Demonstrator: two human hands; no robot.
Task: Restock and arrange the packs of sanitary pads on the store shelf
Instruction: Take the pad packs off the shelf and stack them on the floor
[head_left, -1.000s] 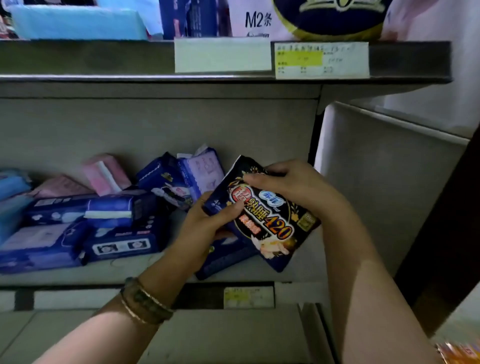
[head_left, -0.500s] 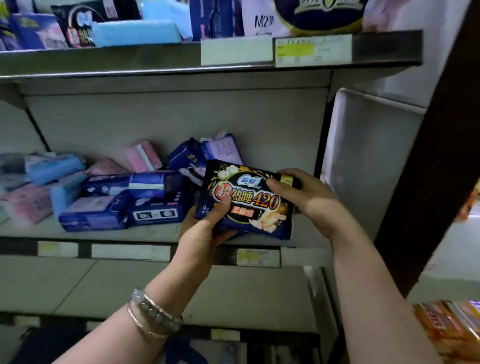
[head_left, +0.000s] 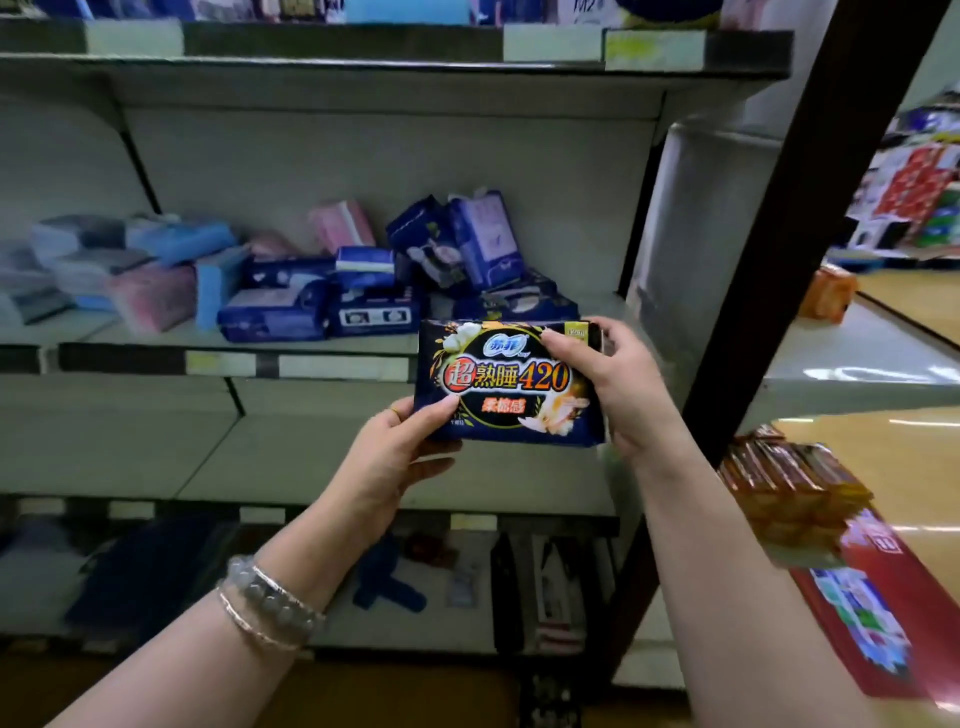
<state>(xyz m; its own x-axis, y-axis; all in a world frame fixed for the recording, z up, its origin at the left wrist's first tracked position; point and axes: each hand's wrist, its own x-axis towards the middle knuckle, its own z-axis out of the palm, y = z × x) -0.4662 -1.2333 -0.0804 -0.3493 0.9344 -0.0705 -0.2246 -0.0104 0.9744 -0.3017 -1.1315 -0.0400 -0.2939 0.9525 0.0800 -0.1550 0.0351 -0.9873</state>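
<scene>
Now we grip the dark pad pack (head_left: 506, 382), left hand (head_left: 395, 457) pinching its lower-left corner, right hand (head_left: 613, 384) clasping its right end.

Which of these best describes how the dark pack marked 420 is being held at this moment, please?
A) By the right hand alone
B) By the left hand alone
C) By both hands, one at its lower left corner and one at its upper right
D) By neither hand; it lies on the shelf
C: the left hand grips the lower left corner of the dark pack, thumb on its front, while the right hand holds its upper right edge.
</scene>
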